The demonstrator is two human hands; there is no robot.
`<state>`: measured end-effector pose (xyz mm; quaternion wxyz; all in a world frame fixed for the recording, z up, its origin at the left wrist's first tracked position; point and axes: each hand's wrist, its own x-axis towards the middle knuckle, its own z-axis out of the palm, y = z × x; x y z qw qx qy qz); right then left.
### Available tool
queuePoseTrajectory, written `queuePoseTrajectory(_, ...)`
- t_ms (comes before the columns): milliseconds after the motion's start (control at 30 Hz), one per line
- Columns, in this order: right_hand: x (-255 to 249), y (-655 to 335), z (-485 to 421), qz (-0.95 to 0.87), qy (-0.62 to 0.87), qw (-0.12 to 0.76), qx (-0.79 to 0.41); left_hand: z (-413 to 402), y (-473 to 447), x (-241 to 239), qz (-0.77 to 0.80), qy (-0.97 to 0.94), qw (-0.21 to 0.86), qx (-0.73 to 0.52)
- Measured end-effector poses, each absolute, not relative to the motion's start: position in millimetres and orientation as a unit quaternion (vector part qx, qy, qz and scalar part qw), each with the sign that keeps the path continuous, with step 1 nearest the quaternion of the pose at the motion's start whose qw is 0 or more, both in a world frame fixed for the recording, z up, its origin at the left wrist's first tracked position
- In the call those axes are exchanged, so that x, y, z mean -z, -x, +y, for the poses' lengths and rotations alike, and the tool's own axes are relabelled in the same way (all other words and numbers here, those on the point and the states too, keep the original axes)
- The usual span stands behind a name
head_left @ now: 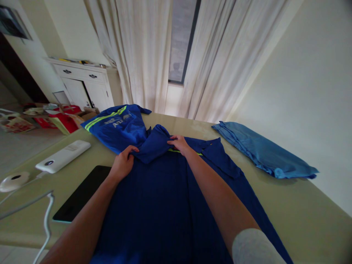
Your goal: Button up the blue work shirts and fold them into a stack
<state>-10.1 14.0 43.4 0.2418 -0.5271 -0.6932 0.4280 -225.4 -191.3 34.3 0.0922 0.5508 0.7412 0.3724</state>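
A dark blue work jacket point(162, 205) lies spread over the table in front of me, its lower part running out of view at the bottom. My left hand point(123, 164) pinches a folded flap of the blue cloth at its left edge. On the right end of that same flap, my right hand point(178, 143) grips with thumb and fingers, beside a yellow-green stripe. Just beyond, brighter blue cloth point(123, 128) bears yellow stripes and pale lettering; whether it is part of the same jacket I cannot tell.
A folded lighter blue garment point(261, 146) lies at the table's right side. To the left are a white power bank point(64, 156) with a cable, a black tablet point(82, 192) and a round white device point(14, 181). Bags point(63, 117) and a white cabinet point(82, 82) stand beyond.
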Motion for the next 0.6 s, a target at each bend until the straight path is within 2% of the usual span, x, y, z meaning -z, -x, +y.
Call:
queuePoseTrajectory(133,-43.7,13.3,23.5,-0.717,0.528,0.207,-0.405,-191.2,224.6,-34.7,0.762,-0.536,0.098,-0.351)
queuePoseTrajectory(267,-46.7,20.8,32.8,-0.729,0.520,0.191,-0.402,-191.0,220.6,-32.8,0.732,-0.600,0.086,-0.310)
queuePoseTrajectory(600,-47.9,44.7,44.5,-0.741,0.458,0.231,-0.433,-195.5,211.9,-48.7,0.716,-0.622,0.120,-0.294)
